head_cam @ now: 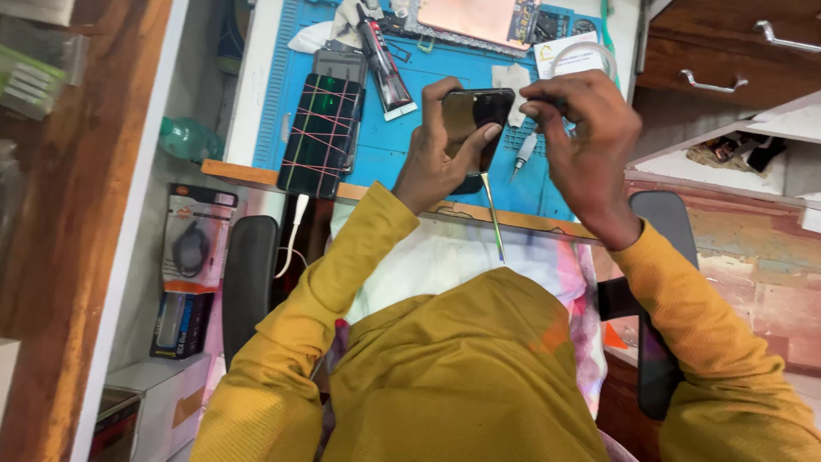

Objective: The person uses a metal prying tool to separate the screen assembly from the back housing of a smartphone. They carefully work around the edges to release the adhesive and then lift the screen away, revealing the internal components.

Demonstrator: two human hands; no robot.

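Head view, left hand (432,162) gripping dark phone (473,115), right hand (586,141) pinching its top edge, over blue mat (385,145)

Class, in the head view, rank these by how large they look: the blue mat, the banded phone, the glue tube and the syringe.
1. Blue mat
2. Banded phone
3. Glue tube
4. Syringe, partly hidden by the right hand

The left hand holds another phone.

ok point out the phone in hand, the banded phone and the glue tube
phone (472,120), head view, on its dark glossy back
banded phone (321,135), head view, mid screen under the red bands
glue tube (382,64), head view, on its body
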